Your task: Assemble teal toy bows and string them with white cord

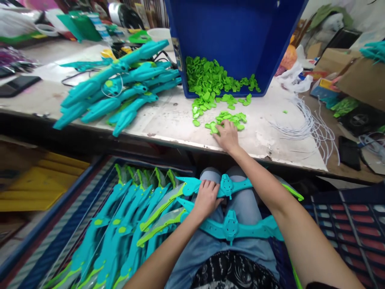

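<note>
Teal bow [233,187] in left hand [207,198], right hand [227,137] outstretched

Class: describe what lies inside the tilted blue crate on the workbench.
A heap of small green plastic pieces, spilling onto the workbench. Anything beneath the heap is covered; the blue crate runs out of frame.

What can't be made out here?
Head view:
Right hand: hold on the green pieces hidden under its own fingers.
Teal part on the lap: partly covered by the left hand.
Blue bin: top cut off by the frame edge.
Far clutter: blurred, too small.
</note>
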The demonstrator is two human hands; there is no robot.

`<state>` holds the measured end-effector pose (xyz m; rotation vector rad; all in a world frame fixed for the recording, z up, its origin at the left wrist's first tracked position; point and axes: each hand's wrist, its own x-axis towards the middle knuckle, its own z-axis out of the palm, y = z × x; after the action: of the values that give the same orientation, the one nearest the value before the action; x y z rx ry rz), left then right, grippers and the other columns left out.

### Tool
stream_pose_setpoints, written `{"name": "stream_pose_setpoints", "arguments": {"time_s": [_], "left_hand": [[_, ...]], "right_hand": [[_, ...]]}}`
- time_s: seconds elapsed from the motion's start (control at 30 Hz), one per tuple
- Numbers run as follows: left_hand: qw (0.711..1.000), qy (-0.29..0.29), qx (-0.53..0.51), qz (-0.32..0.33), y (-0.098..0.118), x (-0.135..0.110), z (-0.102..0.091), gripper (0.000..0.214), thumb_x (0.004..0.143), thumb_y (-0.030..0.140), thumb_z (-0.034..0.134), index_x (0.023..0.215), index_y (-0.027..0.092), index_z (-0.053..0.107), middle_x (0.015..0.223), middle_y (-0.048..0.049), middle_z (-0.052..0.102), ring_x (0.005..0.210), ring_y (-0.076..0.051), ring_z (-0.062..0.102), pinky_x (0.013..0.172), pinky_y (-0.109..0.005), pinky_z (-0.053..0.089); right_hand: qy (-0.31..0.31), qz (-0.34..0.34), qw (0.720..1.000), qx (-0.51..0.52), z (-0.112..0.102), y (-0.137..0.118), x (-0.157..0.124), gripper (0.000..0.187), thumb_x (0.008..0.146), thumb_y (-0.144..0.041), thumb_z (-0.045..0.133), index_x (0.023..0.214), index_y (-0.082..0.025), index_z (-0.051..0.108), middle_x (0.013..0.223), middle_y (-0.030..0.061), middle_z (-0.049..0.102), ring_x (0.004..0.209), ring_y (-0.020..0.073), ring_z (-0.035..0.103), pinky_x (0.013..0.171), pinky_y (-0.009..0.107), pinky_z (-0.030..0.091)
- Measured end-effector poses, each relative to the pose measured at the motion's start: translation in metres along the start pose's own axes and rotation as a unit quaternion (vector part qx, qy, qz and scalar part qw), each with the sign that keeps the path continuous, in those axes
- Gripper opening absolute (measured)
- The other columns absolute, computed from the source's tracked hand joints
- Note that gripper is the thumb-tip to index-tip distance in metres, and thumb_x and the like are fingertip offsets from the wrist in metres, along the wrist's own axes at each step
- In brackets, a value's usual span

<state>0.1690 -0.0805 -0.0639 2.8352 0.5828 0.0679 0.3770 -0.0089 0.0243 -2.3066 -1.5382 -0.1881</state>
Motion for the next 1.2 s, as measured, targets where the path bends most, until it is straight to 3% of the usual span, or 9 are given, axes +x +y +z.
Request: {"name": "stream_pose_setpoints", "arguments": {"time_s": [0.2,0.4,0.53,0.63,0.7,0.8,0.93,1.07,1.2], "left_hand": [[1.0,-0.014,-0.02,-0.001,0.0,0.0,-0.005,0.044,0.078,0.039,0.07,0.114,0.018,0.059,0.108,-0.0109,0.062,0.104,-0.031,0.053,0.1,-0.047,0.036],[0.994,-0.095,-0.04,-0.026,0.003,0.015,-0.017,0.069,0.082,0.049,0.063,0.135,0.008,0.045,0.115,-0.0198,0.063,0.109,-0.035,0.056,0.095,-0.046,0.039],[0.975,-0.186,-0.114,-0.041,-0.002,0.039,-0.02,0.075,0.082,0.042,0.062,0.143,0.007,0.034,0.122,-0.0215,0.062,0.112,-0.034,0.059,0.088,-0.038,0.044],[0.958,-0.222,-0.176,-0.052,-0.011,0.058,-0.019,0.066,0.08,0.038,0.063,0.137,0.012,0.043,0.115,-0.0159,0.067,0.106,-0.031,0.063,0.08,-0.033,0.046],[0.948,-0.223,-0.221,-0.042,-0.018,0.069,-0.017,0.052,0.077,0.037,0.064,0.123,0.016,0.055,0.102,-0.0089,0.071,0.095,-0.026,0.065,0.074,-0.029,0.045],[0.937,-0.198,-0.285,-0.034,-0.029,0.085,-0.014,0.036,0.072,0.038,0.065,0.102,0.017,0.062,0.086,-0.0032,0.068,0.08,-0.021,0.062,0.066,-0.025,0.042],[0.906,-0.22,-0.36,-0.025,-0.041,0.099,-0.013,0.028,0.069,0.038,0.063,0.083,0.015,0.059,0.072,-0.0003,0.059,0.069,-0.016,0.054,0.059,-0.023,0.037],[0.851,-0.268,-0.451,-0.022,-0.047,0.103,-0.013,0.021,0.069,0.033,0.06,0.079,0.015,0.058,0.068,0.0021,0.053,0.064,-0.012,0.046,0.057,-0.022,0.035],[0.807,-0.285,-0.513,-0.067,-0.046,0.102,-0.013,0.027,0.07,0.04,0.063,0.077,0.015,0.057,0.063,0.004,0.048,0.059,-0.01,0.041,0.054,-0.022,0.032]], "right_hand": [[0.086,0.048,0.995,-0.008,-0.019,0.025,-0.027,0.037,0.091,-0.037,0.05,0.117,-0.014,0.064,0.11,0.0151,0.059,0.104,0.03,0.046,0.087,0.042,0.035],[0.005,0.091,0.989,-0.118,-0.046,0.059,-0.091,0.037,0.088,-0.045,0.053,0.093,-0.013,0.071,0.089,0.0153,0.065,0.092,0.0306,0.053,0.081,0.044,0.037],[0.022,-0.022,1.0,-0.002,-0.046,0.083,-0.091,0.045,0.084,-0.044,0.061,0.118,-0.015,0.063,0.115,0.0162,0.063,0.108,0.0308,0.052,0.089,0.045,0.043],[-0.026,-0.126,0.988,0.089,-0.039,0.102,-0.076,0.028,0.087,-0.032,0.057,0.11,-0.021,0.068,0.118,0.0101,0.065,0.111,0.0259,0.054,0.095,0.044,0.044],[-0.038,-0.135,0.985,0.104,-0.036,0.108,-0.07,0.022,0.088,-0.029,0.057,0.103,-0.021,0.071,0.113,0.0097,0.068,0.107,0.0251,0.056,0.095,0.045,0.045],[-0.002,-0.122,0.988,0.098,-0.037,0.104,-0.08,0.02,0.087,-0.03,0.058,0.099,-0.02,0.072,0.111,0.0107,0.069,0.105,0.0262,0.056,0.094,0.046,0.045],[0.007,-0.161,0.974,0.157,-0.033,0.077,-0.129,0.023,0.09,-0.033,0.056,0.105,-0.02,0.069,0.113,0.01,0.069,0.106,0.024,0.057,0.093,0.044,0.046],[-0.048,-0.196,0.962,0.181,-0.005,0.06,-0.176,0.022,0.091,-0.032,0.056,0.102,-0.019,0.069,0.111,0.0103,0.071,0.102,0.0243,0.06,0.082,0.041,0.05],[-0.055,-0.174,0.963,0.198,0.022,0.064,-0.183,0.022,0.091,-0.032,0.056,0.102,-0.02,0.071,0.114,0.0099,0.071,0.106,0.0244,0.061,0.086,0.043,0.05]]}}
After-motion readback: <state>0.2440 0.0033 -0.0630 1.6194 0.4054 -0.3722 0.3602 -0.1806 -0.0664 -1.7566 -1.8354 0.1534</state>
